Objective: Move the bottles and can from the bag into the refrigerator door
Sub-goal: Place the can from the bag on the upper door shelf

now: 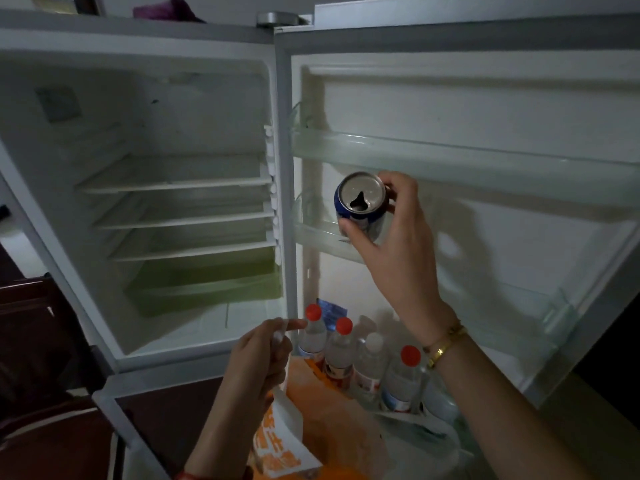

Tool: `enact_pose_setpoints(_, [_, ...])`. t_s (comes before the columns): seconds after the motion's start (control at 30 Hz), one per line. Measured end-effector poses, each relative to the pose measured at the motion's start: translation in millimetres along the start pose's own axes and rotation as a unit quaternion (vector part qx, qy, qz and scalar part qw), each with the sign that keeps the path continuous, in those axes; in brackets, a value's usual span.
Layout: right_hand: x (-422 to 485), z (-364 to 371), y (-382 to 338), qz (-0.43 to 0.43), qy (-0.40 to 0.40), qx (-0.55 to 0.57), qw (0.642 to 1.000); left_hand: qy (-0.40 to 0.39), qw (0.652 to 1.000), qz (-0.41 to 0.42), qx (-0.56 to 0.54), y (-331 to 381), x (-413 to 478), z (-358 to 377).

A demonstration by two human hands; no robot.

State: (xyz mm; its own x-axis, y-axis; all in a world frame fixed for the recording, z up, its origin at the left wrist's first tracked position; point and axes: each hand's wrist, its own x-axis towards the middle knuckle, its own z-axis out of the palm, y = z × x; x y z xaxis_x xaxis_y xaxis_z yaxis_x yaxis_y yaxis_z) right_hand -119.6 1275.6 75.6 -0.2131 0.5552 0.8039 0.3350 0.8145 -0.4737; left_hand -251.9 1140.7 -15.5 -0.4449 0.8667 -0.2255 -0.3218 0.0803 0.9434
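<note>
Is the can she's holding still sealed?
No, the can in the right hand shows an open hole in its top.

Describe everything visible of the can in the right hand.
The can is blue-sided with a silver metal top, and its mouth is already open, a dark hole showing. It tilts its top toward the camera. The right hand holds it by the sides in front of the middle door shelf, not yet set down.
</note>
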Motion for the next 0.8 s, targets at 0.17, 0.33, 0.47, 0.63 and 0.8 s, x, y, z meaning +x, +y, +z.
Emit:
enact_pose_setpoints(0.17, [5,16,9,0.033,0.008,-0.023,0.999,-0.012,1.000,-0.006,-0.012,-1,7,-4])
enact_pose_setpoints(0.33, [18,28,14,0.084,0.020,-0.016,0.996,-0.012,1.000,-0.012,-0.014,0,7,-11])
enact_pose_setpoints(0.47, [29,36,20,0.129,0.008,-0.043,0.991,-0.010,1.000,-0.009,-0.024,2,6,-18])
enact_pose_setpoints(0.63, [24,33,17,0.133,0.035,-0.051,0.989,-0.001,0.999,-0.001,-0.038,-1,0,-32])
enact_pose_setpoints(0.8, [2,22,-2,0.101,0.053,-0.071,0.991,0.018,0.999,0.014,-0.033,-8,-15,-46])
